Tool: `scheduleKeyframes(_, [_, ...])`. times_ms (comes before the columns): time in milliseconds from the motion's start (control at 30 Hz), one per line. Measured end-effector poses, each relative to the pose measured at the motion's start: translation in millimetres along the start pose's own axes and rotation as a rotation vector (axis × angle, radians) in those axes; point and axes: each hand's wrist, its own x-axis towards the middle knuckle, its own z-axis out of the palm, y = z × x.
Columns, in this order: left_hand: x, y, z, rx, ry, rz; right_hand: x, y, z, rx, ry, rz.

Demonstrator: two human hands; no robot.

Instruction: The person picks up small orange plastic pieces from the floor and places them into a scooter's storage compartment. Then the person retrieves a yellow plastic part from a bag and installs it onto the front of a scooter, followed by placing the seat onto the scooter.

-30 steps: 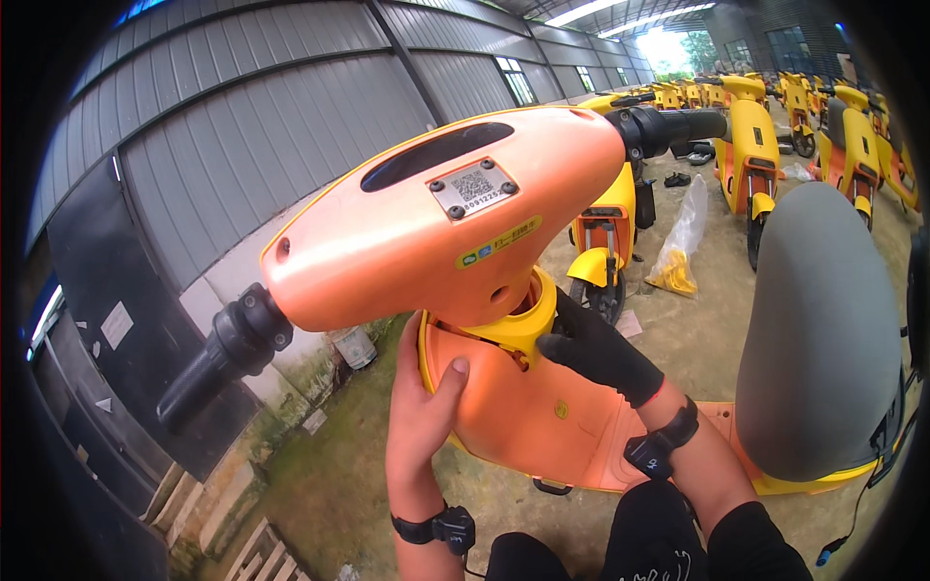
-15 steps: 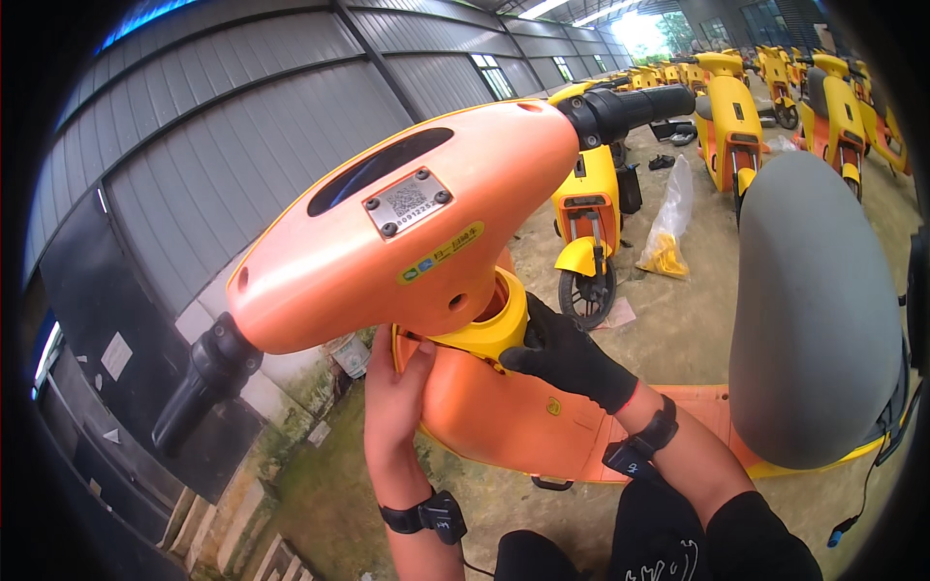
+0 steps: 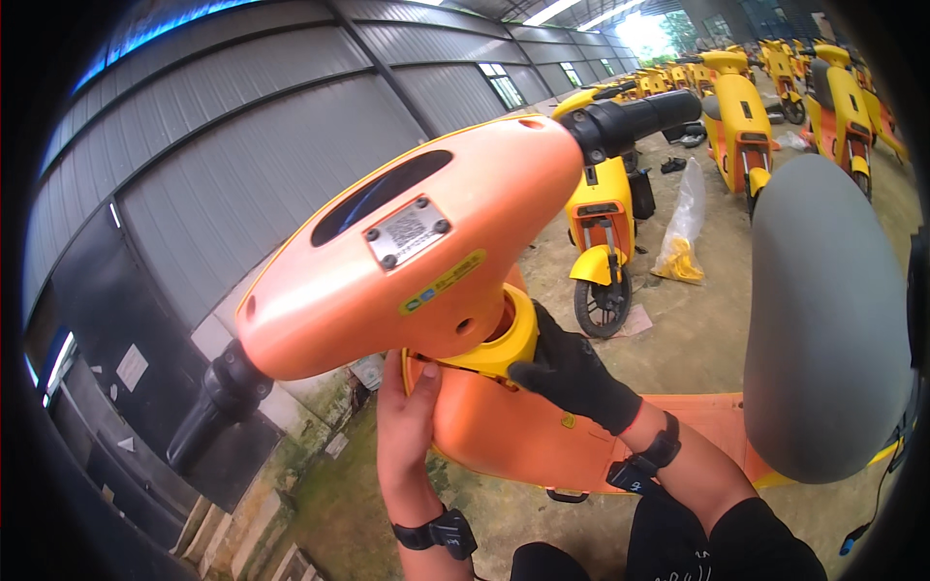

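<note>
Working under the handlebar head (image 3: 407, 261): bare left hand (image 3: 407, 426) flat on the front panel (image 3: 504, 436), gloved right hand (image 3: 572, 373) gripping the yellow collar (image 3: 509, 344). Collar looks seated; fasteners hidden, so can't tell what's left.

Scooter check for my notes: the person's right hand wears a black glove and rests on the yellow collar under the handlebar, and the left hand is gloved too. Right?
Not quite. The head view shows the left hand bare, against the orange front panel. The right hand is black-gloved at the yellow collar.

Yellow scooters (image 3: 741, 107) beside grey corrugated wall (image 3: 242, 145)
</note>
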Motion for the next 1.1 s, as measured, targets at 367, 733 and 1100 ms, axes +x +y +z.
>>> scheduleKeyframes(367, [1.0, -3.2, -5.6, 0.039, -0.011, 0.015, 11.7, -24.6, -2.9, 0.104, -0.038, -0.086])
scheduleKeyframes(733, [6.2, -2.6, -9.7, 0.122, -0.053, 0.1, 26.2, -66.3, -25.0, -0.207, -0.147, 0.06])
scheduleKeyframes(1100, [7.1, -7.7, -10.5, 0.037, -0.039, 0.074, 29.0, -81.7, -22.0, -0.128, -0.241, 0.376])
